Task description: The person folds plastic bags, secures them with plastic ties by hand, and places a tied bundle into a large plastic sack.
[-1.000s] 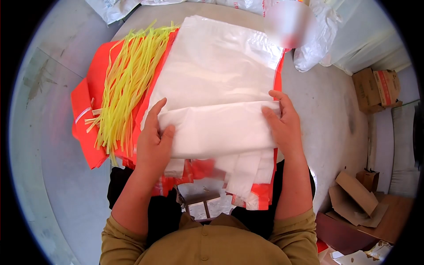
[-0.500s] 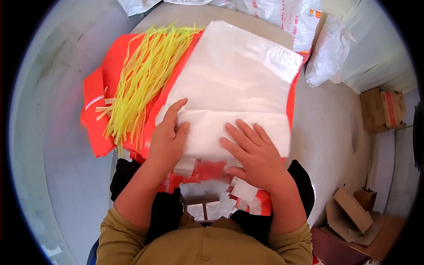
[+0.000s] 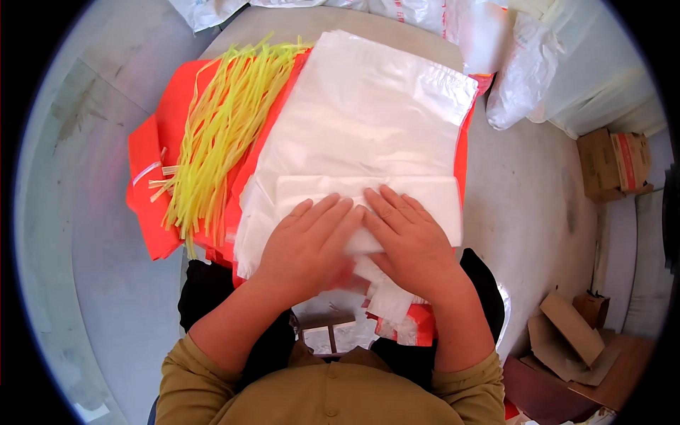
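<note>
At nr edge of white plastic sheets (image 3: 361, 120), a folded section (image 3: 440, 191) lies crosswise. L hand (image 3: 309, 241) & R hand (image 3: 411, 237) lie flat across it, palms down, fingers extended, grasping nothing; fingertips v. close tog. Yellow strips (image 3: 230, 134) lie just L of sheets, on red material (image 3: 146, 202); red also shows along R edge.

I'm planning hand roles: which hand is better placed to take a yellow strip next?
Probably the left hand: it's nearer the yellow strips; the right hand rests farther away on the folded white plastic.
</note>
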The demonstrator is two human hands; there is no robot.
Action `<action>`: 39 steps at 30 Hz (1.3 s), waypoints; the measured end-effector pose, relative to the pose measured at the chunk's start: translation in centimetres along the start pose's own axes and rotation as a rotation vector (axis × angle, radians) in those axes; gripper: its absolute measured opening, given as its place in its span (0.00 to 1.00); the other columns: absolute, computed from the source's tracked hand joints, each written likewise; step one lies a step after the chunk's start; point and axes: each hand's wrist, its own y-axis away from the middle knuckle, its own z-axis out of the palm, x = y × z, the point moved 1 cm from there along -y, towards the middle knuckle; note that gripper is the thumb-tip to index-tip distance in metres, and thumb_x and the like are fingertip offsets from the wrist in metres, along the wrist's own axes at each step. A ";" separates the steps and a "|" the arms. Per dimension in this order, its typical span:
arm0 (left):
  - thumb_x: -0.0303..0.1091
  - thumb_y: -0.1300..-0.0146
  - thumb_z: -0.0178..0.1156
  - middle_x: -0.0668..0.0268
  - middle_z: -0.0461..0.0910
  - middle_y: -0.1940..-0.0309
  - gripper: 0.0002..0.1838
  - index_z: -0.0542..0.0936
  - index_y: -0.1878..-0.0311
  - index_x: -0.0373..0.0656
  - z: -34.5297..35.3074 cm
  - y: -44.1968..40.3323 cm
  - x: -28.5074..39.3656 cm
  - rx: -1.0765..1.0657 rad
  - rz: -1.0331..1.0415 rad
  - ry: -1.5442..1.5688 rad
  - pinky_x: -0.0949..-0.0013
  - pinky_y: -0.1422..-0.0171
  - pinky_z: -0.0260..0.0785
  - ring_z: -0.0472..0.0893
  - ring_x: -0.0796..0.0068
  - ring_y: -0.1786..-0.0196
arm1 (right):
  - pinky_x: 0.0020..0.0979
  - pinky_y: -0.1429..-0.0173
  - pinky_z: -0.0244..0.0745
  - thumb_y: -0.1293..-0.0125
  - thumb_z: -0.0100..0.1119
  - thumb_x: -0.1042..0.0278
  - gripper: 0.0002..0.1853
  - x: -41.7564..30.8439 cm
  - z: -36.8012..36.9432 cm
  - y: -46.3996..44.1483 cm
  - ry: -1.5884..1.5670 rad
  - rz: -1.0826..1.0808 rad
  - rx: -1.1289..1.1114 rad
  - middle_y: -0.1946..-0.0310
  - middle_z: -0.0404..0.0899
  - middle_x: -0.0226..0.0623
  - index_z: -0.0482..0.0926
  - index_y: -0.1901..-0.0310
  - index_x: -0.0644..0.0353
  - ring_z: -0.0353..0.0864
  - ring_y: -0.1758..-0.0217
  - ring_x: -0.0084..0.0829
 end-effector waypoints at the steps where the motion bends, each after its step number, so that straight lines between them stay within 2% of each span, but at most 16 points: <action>1: 0.30 0.47 0.66 0.57 0.80 0.32 0.33 0.79 0.33 0.41 -0.1 -0.1 -0.1 -0.008 -0.007 -0.001 0.49 0.24 0.69 0.78 0.55 0.27 | 0.49 0.21 0.67 0.48 0.74 0.71 0.35 0.2 -0.1 0.2 0.004 0.008 0.013 0.27 0.74 0.44 0.78 0.34 0.60 0.71 0.23 0.50; 6: 0.24 0.50 0.63 0.55 0.81 0.32 0.34 0.80 0.34 0.40 -0.2 0.1 -1.0 -0.008 -0.036 -0.046 0.50 0.25 0.72 0.79 0.54 0.28 | 0.48 0.21 0.68 0.51 0.69 0.79 0.34 1.9 -1.5 1.5 0.101 0.090 0.040 0.31 0.78 0.45 0.80 0.37 0.60 0.75 0.26 0.49; 10: 0.22 0.52 0.64 0.54 0.81 0.33 0.34 0.80 0.35 0.39 0.0 0.7 -1.7 0.010 -0.054 -0.102 0.51 0.28 0.74 0.80 0.54 0.29 | 0.50 0.22 0.68 0.51 0.66 0.82 0.30 2.9 -2.2 2.4 0.219 0.133 0.084 0.36 0.82 0.44 0.83 0.41 0.59 0.77 0.28 0.49; 13: 0.22 0.53 0.66 0.53 0.83 0.35 0.35 0.80 0.35 0.39 -0.2 0.8 -1.9 0.032 -0.074 -0.073 0.54 0.32 0.76 0.83 0.54 0.33 | 0.53 0.22 0.67 0.54 0.66 0.83 0.28 2.8 -3.0 2.6 0.199 0.282 0.157 0.39 0.84 0.43 0.85 0.46 0.59 0.77 0.29 0.50; 15: 0.21 0.51 0.67 0.53 0.84 0.37 0.33 0.80 0.36 0.39 -0.4 0.8 -1.9 0.041 -0.105 0.020 0.57 0.34 0.77 0.84 0.53 0.36 | 0.54 0.22 0.67 0.51 0.67 0.83 0.33 3.2 -3.6 2.7 0.248 0.231 0.383 0.37 0.83 0.44 0.81 0.39 0.58 0.78 0.29 0.48; 16: 0.21 0.47 0.67 0.53 0.85 0.38 0.31 0.80 0.35 0.39 -1.0 0.7 -1.8 -0.035 -0.201 0.174 0.59 0.34 0.77 0.85 0.53 0.37 | 0.54 0.22 0.66 0.50 0.67 0.83 0.35 3.5 -3.9 2.7 0.273 0.205 0.497 0.37 0.82 0.44 0.79 0.35 0.58 0.78 0.29 0.47; 18: 0.22 0.38 0.67 0.55 0.86 0.39 0.27 0.79 0.33 0.38 -2.5 0.6 -1.2 -0.195 -0.388 0.483 0.62 0.34 0.77 0.86 0.55 0.39 | 0.54 0.22 0.66 0.47 0.69 0.82 0.42 3.1 -3.8 1.6 -0.126 0.292 0.869 0.33 0.80 0.44 0.70 0.27 0.57 0.77 0.27 0.45; 20: 0.26 0.29 0.63 0.63 0.88 0.46 0.22 0.79 0.33 0.39 -1.4 1.4 -0.6 -0.146 -0.651 1.159 0.63 0.44 0.79 0.87 0.66 0.50 | 0.51 0.20 0.64 0.33 0.70 0.70 0.51 3.5 -3.0 1.7 -0.724 0.261 1.109 0.25 0.68 0.47 0.47 0.15 0.56 0.70 0.22 0.40; 22: 0.33 0.21 0.60 0.70 0.85 0.45 0.22 0.75 0.28 0.40 0.3 2.0 -0.1 -0.134 -0.735 1.703 0.67 0.44 0.79 0.84 0.80 0.48 | 0.48 0.18 0.63 0.27 0.65 0.65 0.48 4.1 -2.1 2.3 -1.464 0.261 0.991 0.21 0.63 0.48 0.45 0.14 0.57 0.66 0.19 0.40; 25: 0.26 0.25 0.61 0.59 0.77 0.30 0.33 0.65 0.20 0.39 1.7 1.9 0.9 -0.184 -0.861 1.892 0.59 0.26 0.71 0.78 0.67 0.29 | 0.41 0.17 0.61 0.18 0.52 0.61 0.43 2.3 -1.4 0.8 -1.677 0.498 0.735 0.20 0.61 0.47 0.38 0.14 0.59 0.65 0.19 0.38; 26: 0.26 0.25 0.62 0.59 0.75 0.28 0.35 0.62 0.18 0.39 2.1 1.7 1.0 -0.212 -0.838 1.848 0.59 0.25 0.70 0.76 0.67 0.28 | 0.40 0.17 0.61 0.18 0.53 0.64 0.43 -0.2 -1.7 -1.1 -1.361 0.678 0.718 0.20 0.63 0.48 0.38 0.14 0.59 0.66 0.20 0.37; 28: 0.26 0.26 0.63 0.59 0.72 0.25 0.40 0.55 0.15 0.40 2.6 1.4 1.2 -0.265 -0.790 1.759 0.58 0.23 0.69 0.74 0.67 0.26 | 0.38 0.21 0.65 0.22 0.54 0.75 0.45 2.1 0.3 0.2 -1.390 0.732 0.503 0.26 0.70 0.48 0.36 0.14 0.60 0.72 0.25 0.34; 31: 0.27 0.27 0.64 0.59 0.71 0.24 0.46 0.49 0.14 0.42 2.1 1.4 1.5 -0.303 -0.801 1.656 0.58 0.22 0.67 0.72 0.67 0.25 | 0.36 0.26 0.71 0.25 0.54 0.81 0.47 2.4 -0.3 0.5 -1.381 0.735 0.430 0.28 0.72 0.50 0.36 0.13 0.58 0.76 0.30 0.32; 34: 0.29 0.26 0.66 0.59 0.70 0.25 0.46 0.47 0.14 0.41 2.3 1.3 0.9 -0.357 -0.548 1.543 0.61 0.27 0.72 0.73 0.69 0.26 | 0.34 0.31 0.75 0.26 0.54 0.82 0.47 3.0 -1.2 0.9 -1.328 0.727 0.434 0.30 0.74 0.49 0.38 0.13 0.57 0.79 0.33 0.31; 37: 0.31 0.25 0.65 0.60 0.77 0.33 0.42 0.53 0.17 0.39 0.4 0.5 1.7 -0.638 -0.694 1.530 0.65 0.39 0.80 0.81 0.73 0.37 | 0.33 0.33 0.76 0.26 0.54 0.82 0.41 3.9 -0.9 1.5 -1.251 0.623 0.502 0.30 0.74 0.46 0.49 0.15 0.59 0.79 0.34 0.30; 39: 0.32 0.25 0.65 0.64 0.82 0.44 0.30 0.65 0.25 0.39 0.2 0.3 1.6 -0.770 -0.655 1.352 0.68 0.50 0.80 0.84 0.77 0.49 | 0.32 0.34 0.76 0.26 0.54 0.81 0.36 5.2 0.2 2.1 -0.970 0.603 0.559 0.29 0.74 0.44 0.57 0.18 0.60 0.80 0.37 0.29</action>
